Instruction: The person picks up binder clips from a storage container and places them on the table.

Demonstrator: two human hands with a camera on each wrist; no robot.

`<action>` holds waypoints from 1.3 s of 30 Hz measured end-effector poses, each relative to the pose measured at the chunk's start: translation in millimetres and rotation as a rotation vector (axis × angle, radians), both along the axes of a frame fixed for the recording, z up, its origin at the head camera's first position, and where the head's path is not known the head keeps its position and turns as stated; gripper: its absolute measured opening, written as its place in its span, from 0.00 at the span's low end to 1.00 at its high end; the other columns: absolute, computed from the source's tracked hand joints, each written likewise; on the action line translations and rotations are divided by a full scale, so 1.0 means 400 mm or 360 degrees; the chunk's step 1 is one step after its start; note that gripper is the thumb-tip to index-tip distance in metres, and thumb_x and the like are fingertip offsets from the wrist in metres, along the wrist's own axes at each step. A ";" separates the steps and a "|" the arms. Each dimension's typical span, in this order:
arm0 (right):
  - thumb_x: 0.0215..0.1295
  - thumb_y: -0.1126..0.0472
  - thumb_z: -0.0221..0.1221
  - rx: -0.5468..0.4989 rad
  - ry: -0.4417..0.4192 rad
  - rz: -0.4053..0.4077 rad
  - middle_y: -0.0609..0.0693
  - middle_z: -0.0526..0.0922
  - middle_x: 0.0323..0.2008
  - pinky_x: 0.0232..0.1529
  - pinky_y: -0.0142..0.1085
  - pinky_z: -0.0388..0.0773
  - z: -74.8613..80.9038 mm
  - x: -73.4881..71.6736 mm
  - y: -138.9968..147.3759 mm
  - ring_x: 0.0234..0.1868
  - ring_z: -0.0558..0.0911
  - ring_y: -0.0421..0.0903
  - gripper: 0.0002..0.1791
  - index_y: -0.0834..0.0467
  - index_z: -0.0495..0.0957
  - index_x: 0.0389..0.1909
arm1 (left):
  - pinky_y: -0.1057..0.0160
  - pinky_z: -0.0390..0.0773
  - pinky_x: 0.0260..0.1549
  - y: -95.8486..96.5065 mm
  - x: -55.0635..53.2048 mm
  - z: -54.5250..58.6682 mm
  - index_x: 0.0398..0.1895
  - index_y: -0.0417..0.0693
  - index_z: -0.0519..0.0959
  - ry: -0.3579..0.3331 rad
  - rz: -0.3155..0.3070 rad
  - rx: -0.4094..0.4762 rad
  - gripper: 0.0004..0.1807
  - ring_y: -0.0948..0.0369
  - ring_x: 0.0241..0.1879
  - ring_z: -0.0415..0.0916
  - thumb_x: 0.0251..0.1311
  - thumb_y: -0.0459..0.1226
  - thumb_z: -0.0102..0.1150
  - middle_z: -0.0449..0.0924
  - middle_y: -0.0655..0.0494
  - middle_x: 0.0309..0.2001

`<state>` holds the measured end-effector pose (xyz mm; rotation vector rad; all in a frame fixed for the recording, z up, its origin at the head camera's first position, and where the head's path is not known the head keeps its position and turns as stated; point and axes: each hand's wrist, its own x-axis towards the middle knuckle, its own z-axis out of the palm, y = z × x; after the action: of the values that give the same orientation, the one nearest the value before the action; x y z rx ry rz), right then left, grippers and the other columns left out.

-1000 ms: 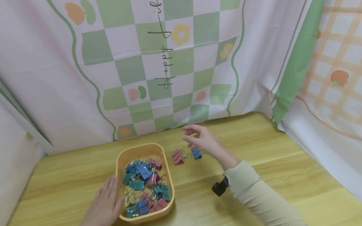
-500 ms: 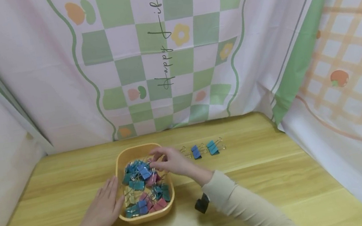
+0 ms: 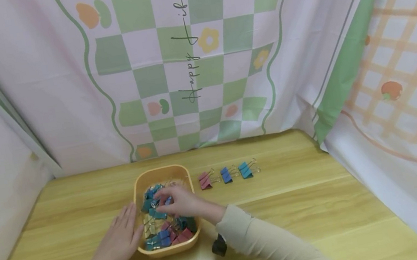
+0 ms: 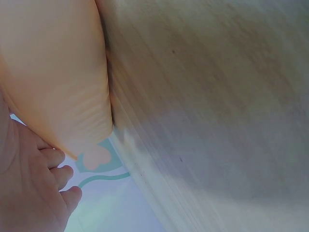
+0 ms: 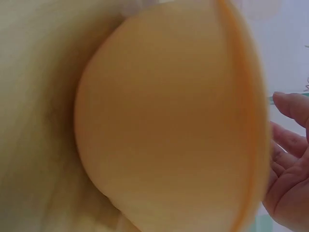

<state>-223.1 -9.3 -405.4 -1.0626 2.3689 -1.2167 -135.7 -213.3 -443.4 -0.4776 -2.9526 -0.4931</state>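
A yellow plastic basket (image 3: 141, 249) holds a heap of binder clips (image 3: 162, 237) in teal, blue, pink and a pale gold. My left hand (image 3: 115, 240) lies along the basket's left side, fingers straight at the rim; in the left wrist view its fingertips (image 4: 63, 176) show beside the wall. Over the clips in the basket is my right hand (image 3: 181, 203), its fingers bent loosely downward and hiding part of the heap. In the right wrist view, its thumb and fingers (image 5: 289, 140) stand apart, with no clip visible between them.
Right of the basket, a pink binder clip (image 3: 205, 180), a blue binder clip (image 3: 226, 175) and a light-blue binder clip (image 3: 245, 170) lie in a row on the wooden table (image 3: 286, 208). A printed curtain (image 3: 201, 81) hangs behind the table's back edge.
My right hand has moved left and toward me, from above the row of clips to over the basket, uncovering the light-blue and pink clips. My left hand stays at the basket.
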 end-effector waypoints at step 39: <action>0.58 0.64 0.62 0.0066 -0.0124 -0.0195 0.43 0.82 0.26 0.19 0.27 0.75 -0.044 0.011 -0.056 0.20 0.78 0.39 0.05 0.60 0.84 0.33 | 0.43 0.48 0.62 -0.001 -0.003 -0.004 0.67 0.28 0.49 -0.0027 0.0000 0.0017 0.33 0.41 0.67 0.42 0.71 0.45 0.36 0.46 0.35 0.68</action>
<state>-218.6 -31.7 -422.8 -0.8525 2.4189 -1.2205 -136.9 -213.9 -445.1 -0.4747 -2.9646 -0.5151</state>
